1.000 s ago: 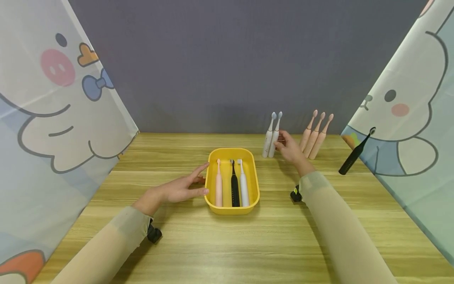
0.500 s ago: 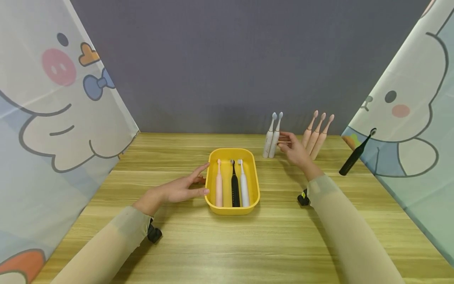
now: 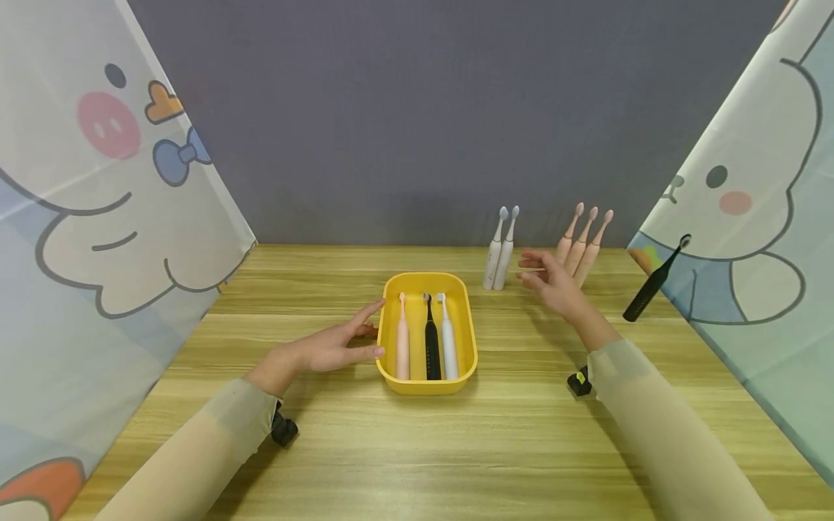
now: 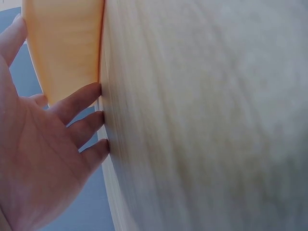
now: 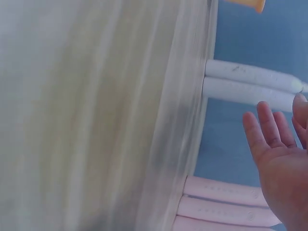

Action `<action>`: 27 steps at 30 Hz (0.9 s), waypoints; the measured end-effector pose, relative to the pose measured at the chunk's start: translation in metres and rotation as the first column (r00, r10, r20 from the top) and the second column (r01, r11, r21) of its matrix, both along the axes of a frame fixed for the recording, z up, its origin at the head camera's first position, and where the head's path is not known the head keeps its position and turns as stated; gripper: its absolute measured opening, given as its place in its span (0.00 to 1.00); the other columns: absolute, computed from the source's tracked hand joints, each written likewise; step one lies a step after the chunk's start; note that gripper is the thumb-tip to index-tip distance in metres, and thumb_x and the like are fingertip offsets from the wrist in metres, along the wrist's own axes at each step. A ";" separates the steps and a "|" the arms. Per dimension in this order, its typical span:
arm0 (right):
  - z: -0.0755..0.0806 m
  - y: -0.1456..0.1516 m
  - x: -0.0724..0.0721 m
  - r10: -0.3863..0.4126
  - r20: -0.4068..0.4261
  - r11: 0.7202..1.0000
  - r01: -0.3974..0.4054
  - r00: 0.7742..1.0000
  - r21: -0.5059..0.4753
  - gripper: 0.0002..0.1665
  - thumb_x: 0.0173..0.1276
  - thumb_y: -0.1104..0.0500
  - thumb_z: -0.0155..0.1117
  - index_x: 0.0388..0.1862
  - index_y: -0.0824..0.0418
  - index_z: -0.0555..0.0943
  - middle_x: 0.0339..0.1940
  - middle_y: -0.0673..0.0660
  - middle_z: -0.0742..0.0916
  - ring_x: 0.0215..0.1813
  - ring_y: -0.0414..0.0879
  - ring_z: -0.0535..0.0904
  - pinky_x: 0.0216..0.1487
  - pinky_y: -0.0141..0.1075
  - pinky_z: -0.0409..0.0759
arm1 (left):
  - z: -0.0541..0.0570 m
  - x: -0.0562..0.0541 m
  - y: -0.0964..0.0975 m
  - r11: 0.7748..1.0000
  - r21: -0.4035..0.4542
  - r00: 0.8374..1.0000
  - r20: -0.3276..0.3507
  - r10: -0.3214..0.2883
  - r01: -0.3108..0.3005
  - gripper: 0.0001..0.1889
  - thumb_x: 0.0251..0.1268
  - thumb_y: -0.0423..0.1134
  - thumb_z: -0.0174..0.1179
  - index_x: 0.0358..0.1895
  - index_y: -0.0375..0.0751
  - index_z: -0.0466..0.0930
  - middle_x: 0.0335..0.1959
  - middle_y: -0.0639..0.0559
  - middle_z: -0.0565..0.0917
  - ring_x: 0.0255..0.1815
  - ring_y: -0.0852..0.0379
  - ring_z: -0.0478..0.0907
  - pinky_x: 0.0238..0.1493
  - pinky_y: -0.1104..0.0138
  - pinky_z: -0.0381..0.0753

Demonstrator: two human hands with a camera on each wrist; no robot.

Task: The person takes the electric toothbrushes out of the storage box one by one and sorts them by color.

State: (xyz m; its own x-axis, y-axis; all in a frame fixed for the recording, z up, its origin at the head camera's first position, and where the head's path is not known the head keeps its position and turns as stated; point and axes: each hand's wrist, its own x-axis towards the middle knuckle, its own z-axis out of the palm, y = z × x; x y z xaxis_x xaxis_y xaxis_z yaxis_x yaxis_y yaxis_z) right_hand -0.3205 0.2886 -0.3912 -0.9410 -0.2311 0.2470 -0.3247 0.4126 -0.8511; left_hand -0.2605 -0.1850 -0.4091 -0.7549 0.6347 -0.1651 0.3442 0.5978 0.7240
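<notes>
Drifting right and off the white pair goes the right hand, leaving a small gap between its fingertips and the two standing white toothbrushes it was beside half a second ago. Fingers loosely parted, nothing in its grasp, and now it's right in front of the three pink toothbrushes, partly covering their handles from the head camera. Both groups stand on end, heads up, at the back of the wooden table, before the grey backdrop. Farther right, a lone black toothbrush stands on its base, well apart from the rest.

Over on the other side, no change: the left hand stays at the left side of the yellow tray, fingers and thumb spread wide, gripping nothing, thumb tip at the rim. How firmly it presses, I can't quite tell from the wrist view. And inside that tray, three lie side by side, heads to the back: a pink brush on the left, a black brush in the middle, a white brush close on its right.
</notes>
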 end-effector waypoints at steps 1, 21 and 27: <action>0.000 -0.001 0.003 0.015 -0.003 1.000 -0.015 1.000 -0.006 0.31 0.88 0.69 0.53 0.83 0.78 0.60 0.75 0.82 0.73 0.66 0.55 0.85 0.58 0.20 0.82 | 0.000 0.000 0.000 1.000 0.001 1.000 -0.001 0.000 0.000 0.53 0.81 0.66 0.60 0.92 0.63 0.32 0.84 0.39 0.71 0.86 0.39 0.66 0.86 0.34 0.59; 0.007 -0.038 0.051 0.290 -0.033 0.956 -0.291 0.956 -0.037 0.26 0.86 0.73 0.52 0.78 0.80 0.64 0.69 0.81 0.77 0.59 0.31 0.86 0.62 0.28 0.87 | 0.000 0.001 0.000 1.000 -0.011 1.000 -0.001 0.008 -0.008 0.53 0.80 0.67 0.60 0.92 0.66 0.32 0.84 0.40 0.71 0.86 0.38 0.66 0.85 0.33 0.59; 0.012 -0.054 0.057 0.315 -0.012 0.948 -0.315 0.949 -0.042 0.26 0.86 0.72 0.53 0.78 0.77 0.67 0.70 0.78 0.78 0.61 0.38 0.87 0.62 0.29 0.87 | 0.001 0.002 0.000 1.000 -0.018 1.000 0.000 0.010 -0.010 0.53 0.80 0.68 0.60 0.92 0.67 0.31 0.84 0.40 0.71 0.86 0.38 0.66 0.85 0.33 0.59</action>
